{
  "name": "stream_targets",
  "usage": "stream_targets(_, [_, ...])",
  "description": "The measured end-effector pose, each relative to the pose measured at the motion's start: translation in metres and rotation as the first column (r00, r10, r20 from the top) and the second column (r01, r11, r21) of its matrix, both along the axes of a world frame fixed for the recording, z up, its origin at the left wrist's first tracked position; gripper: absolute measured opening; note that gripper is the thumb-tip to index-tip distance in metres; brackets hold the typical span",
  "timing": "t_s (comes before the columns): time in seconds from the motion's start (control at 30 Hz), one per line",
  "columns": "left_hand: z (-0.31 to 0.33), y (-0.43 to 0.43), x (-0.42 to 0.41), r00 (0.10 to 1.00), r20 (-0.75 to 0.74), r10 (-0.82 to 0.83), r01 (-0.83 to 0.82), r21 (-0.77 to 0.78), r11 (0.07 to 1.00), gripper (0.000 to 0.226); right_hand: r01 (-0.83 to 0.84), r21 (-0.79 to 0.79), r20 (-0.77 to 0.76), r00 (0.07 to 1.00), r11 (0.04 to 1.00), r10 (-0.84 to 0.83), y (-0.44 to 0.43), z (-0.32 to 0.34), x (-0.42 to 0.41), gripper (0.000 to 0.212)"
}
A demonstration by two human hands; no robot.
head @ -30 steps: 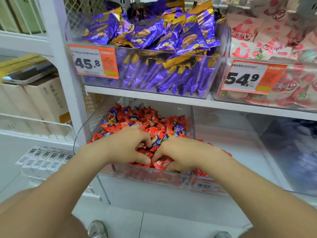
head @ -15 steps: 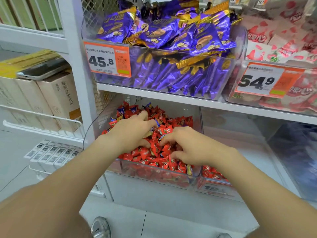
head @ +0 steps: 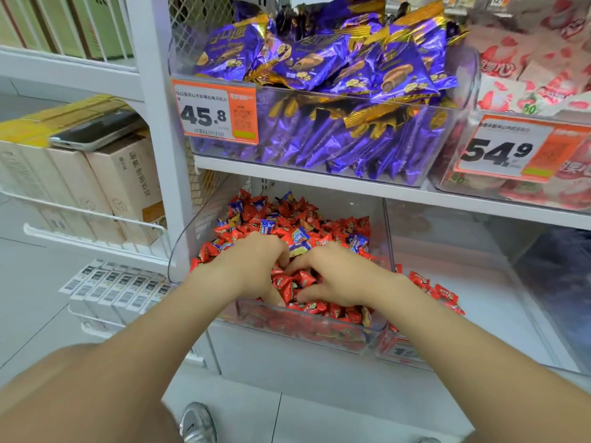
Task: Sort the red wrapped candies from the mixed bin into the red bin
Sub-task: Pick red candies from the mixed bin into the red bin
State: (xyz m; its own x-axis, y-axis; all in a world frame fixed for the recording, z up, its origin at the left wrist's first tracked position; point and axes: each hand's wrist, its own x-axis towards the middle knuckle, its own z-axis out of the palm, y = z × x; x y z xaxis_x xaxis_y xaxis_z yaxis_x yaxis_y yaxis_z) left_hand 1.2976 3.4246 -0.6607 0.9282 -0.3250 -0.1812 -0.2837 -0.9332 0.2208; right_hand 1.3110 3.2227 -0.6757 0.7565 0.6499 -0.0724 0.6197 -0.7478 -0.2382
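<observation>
Step in hand: gathering. Both my hands are down in the mixed bin point(head: 179, 251), collecting red candies point(head: 307, 279) from the front of the heap.
Left hand point(head: 252, 270): fingers curled down into the heap, thumb pointing at the front wall, closing on red candies.
Right hand point(head: 332, 276): just beside the left, fingertips almost meeting it, fingers hooked round red candies, thumb spread low.
Count held: I cannot tell; the fingertips are buried.
Blue candies point(head: 299, 235): mixed into the heap just beyond my fingertips, some touching the red ones I am raking.
Red bin point(head: 486, 302): immediately right of my right hand, sharing a wall with the mixed bin. A few red candies lie in its near left corner, by my right wrist.
Progress, by my judgement: early. The mixed heap is mostly red and the red bin is nearly bare.
Next move calls for: lifting clear of the dividing wall, shedding any blue wrapper, then carrying right and releasing low.
Risk: loose wrappers could slip out over the low front wall.
Tag point(head: 217, 113) above my left hand: reads 45.8, fixed to the bin of purple packs point(head: 319, 59). The small print is illegible.
Tag point(head: 511, 151) up and right of my right hand: reads 54.9.
Label below my right forearm: partly hidden, only "19" shows.
Wrapper print on candies: too small to read.
</observation>
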Motion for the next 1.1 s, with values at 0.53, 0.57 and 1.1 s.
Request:
stream_targets(0.53, [0.012,-0.011,-0.002,0.991,0.027,0.134,-0.096,-0.562,0.821,0.026,0.325,0.423,-0.073,0.943,0.846,-0.325,-0.030,0.027,-0.008,0.009])
stream_targets(0.57, [0.012,-0.013,-0.003,0.991,0.021,0.131,-0.097,-0.560,0.823,0.026,0.328,0.433,-0.050,0.939,0.839,-0.341,-0.029,0.027,-0.008,0.009])
stream_targets(1.1, [-0.009,-0.036,0.012,0.981,0.035,-0.192,0.195,-0.131,0.972,0.058,0.224,0.217,0.198,0.943,0.950,-0.268,-0.040,0.036,-0.019,0.023])
